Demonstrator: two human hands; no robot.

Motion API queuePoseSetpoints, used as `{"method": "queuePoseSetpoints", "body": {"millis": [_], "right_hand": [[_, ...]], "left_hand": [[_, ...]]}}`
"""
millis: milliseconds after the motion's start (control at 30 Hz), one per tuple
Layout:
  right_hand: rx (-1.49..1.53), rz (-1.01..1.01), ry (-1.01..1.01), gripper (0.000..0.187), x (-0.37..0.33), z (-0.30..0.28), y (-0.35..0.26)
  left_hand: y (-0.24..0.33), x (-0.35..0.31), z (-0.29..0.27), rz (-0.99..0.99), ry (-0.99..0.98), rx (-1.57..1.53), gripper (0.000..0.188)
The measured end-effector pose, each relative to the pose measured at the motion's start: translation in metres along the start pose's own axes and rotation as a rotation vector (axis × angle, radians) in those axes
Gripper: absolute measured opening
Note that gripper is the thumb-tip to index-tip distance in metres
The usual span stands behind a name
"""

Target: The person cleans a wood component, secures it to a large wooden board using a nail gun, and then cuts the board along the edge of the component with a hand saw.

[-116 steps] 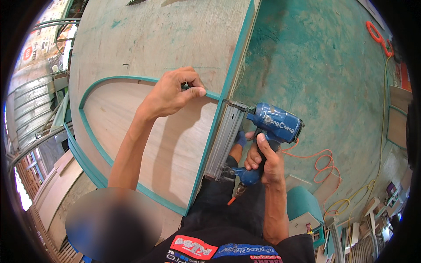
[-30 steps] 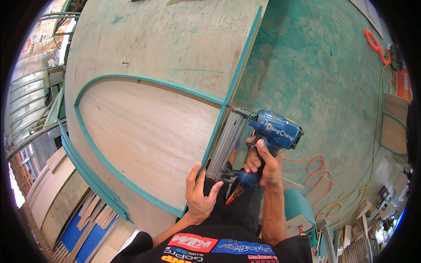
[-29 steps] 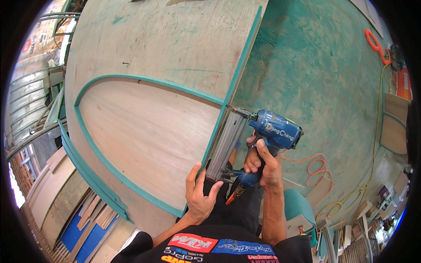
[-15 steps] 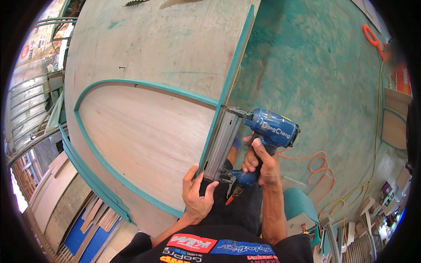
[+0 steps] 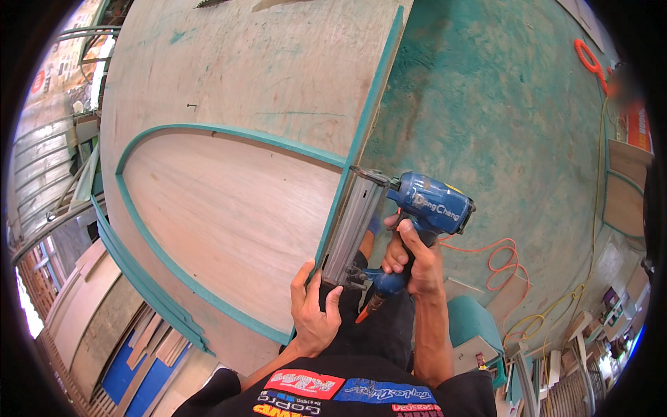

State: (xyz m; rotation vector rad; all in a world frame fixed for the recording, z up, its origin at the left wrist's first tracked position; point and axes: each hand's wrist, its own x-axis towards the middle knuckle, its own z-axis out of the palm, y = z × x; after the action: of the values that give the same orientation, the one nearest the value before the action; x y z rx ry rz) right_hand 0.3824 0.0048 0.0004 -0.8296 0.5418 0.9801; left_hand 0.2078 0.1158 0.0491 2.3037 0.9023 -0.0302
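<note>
A blue pneumatic nail gun (image 5: 431, 201) with a long grey magazine rests its nose against the teal strip (image 5: 375, 90) along the panel's right edge. My right hand (image 5: 413, 260) is closed round its handle, fingers near the trigger. At the magazine's lower end, my left hand (image 5: 316, 316) holds it between thumb and fingers, the fingertips beside the strip. A curved teal strip (image 5: 201, 299) forms a rounded outline on the pale wooden panel (image 5: 229, 215), with a joint to the edge strip near the gun's nose.
A small nail (image 5: 192, 105) is on the panel above the curve. An orange air hose (image 5: 511, 260) coils on the teal-stained floor (image 5: 479, 104) at right, near a yellow hose (image 5: 531, 323). Stacked teal strips (image 5: 146, 278) and wood offcuts (image 5: 156, 347) lie at lower left.
The panel's outline appears shifted very slightly left and up in view. Both hands keep their hold on the nail gun, which stays against the edge strip.
</note>
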Motion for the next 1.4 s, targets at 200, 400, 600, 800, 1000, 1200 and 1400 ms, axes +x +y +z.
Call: {"method": "queuePoseSetpoints", "body": {"millis": [200, 400, 600, 800, 1000, 1200, 1400], "right_hand": [[-0.008, 0.008, 0.006, 0.034, -0.001, -0.001, -0.001], [-0.014, 0.008, 0.002, 0.035, 0.001, -0.003, -0.003], [-0.023, -0.008, -0.002, 0.037, 0.000, -0.003, -0.003], [-0.026, -0.008, 0.004, 0.037, -0.001, 0.000, -0.005], [-0.048, 0.000, -0.019, 0.039, 0.001, -0.004, -0.005], [0.155, -0.032, -0.003, 0.044, 0.008, -0.029, 0.013], [0.070, -0.071, 0.327, 0.038, -0.013, -0.081, -0.024]], "left_hand": [[0.002, -0.001, 0.000, -0.024, -0.013, 0.009, 0.039], [0.003, 0.001, -0.003, 0.005, -0.030, 0.040, 0.042], [0.004, 0.000, -0.002, -0.012, -0.026, 0.013, 0.038], [0.005, 0.001, -0.003, 0.006, -0.016, 0.026, 0.038], [0.006, 0.002, -0.005, 0.004, -0.017, 0.033, 0.037], [-0.005, 0.005, -0.014, 0.053, -0.052, -0.033, 0.038], [-0.019, 0.000, -0.013, 0.037, 0.122, -0.212, 0.036]]}}
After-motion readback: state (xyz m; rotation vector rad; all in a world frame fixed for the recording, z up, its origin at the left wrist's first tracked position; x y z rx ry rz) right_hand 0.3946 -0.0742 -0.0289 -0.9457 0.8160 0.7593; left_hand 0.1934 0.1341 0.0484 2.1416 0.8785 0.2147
